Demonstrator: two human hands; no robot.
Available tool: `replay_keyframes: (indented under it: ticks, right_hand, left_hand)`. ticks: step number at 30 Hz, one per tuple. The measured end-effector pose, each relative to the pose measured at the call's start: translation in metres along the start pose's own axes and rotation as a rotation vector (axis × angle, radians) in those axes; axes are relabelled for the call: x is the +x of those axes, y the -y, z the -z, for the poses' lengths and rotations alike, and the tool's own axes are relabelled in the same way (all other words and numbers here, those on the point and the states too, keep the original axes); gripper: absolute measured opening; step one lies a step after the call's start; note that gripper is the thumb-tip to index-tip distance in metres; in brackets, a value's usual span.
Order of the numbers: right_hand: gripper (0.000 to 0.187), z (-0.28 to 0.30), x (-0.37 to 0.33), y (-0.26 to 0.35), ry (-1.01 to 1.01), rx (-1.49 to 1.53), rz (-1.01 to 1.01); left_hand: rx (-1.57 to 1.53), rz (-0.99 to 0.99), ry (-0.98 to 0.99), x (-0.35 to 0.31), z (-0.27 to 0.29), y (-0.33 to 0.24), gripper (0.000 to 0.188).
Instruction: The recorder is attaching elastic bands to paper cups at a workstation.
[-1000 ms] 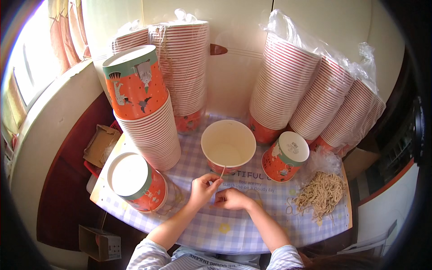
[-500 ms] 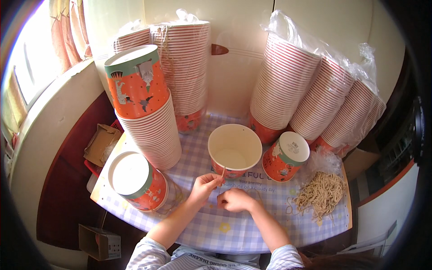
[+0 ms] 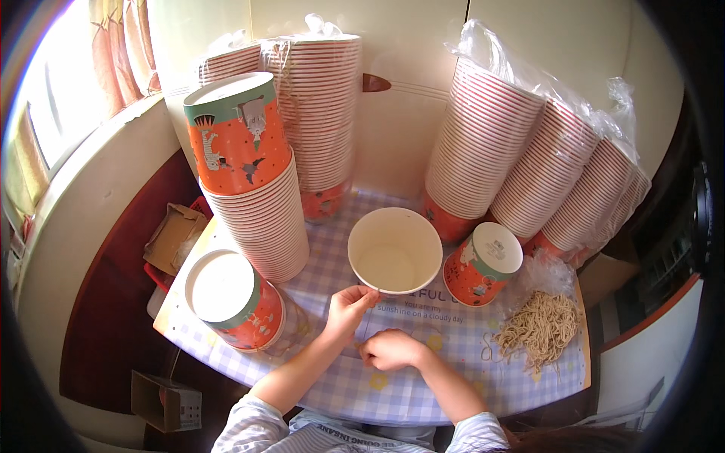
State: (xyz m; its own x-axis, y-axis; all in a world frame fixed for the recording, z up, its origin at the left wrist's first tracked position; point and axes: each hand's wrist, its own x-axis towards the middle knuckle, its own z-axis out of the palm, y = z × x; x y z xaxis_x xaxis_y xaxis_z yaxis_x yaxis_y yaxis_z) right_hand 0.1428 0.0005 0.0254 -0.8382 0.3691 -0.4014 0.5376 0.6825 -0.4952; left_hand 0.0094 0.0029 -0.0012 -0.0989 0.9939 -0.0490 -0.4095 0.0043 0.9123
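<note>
An upright white-lined paper bucket point(image 3: 394, 234) stands mid-table, its mouth toward me. At its near rim my left hand point(image 3: 352, 308) is closed in a pinch, fingertips touching the bucket's front. A short tan piece of twine shows at these fingertips, mostly hidden. Just below and to the right, my right hand point(image 3: 391, 350) is curled closed above the cloth; what it holds, if anything, is hidden. A loose heap of beige twine point(image 3: 542, 330) lies to the right. Between it and the open bucket, an orange and green paper bucket point(image 3: 483, 264) stands upside down.
Tall nested bucket stacks in clear plastic point(image 3: 483, 143) line the back. At left, a stack point(image 3: 257, 219) carries an upturned bucket point(image 3: 238, 143); another upturned bucket point(image 3: 234, 302) stands nearer. A checked cloth point(image 3: 332, 389) covers the table. An open cardboard box point(image 3: 166, 404) sits below, at left.
My left hand has moved slightly up against the bucket's near rim, and the twine that stood above its fingertips is now mostly hidden. My right hand has shifted slightly left, still curled.
</note>
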Motion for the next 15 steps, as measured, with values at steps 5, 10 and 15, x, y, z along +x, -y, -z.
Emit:
replay_keyframes:
  ticks: [5,10,15]
  right_hand:
    - [0.012,0.002,-0.006,0.007,-0.024,-0.038,0.038]
    - [0.011,0.007,-0.016,0.01,-0.08,-0.06,0.087]
    - [0.01,0.017,-0.027,0.016,-0.115,0.014,0.085]
  left_hand:
    - [0.044,-0.015,-0.041,-0.003,-0.008,-0.003,0.014]
    - [0.081,-0.024,-0.059,-0.002,-0.013,-0.003,0.014]
    - [0.156,-0.071,-0.078,0.003,-0.015,-0.003,0.016]
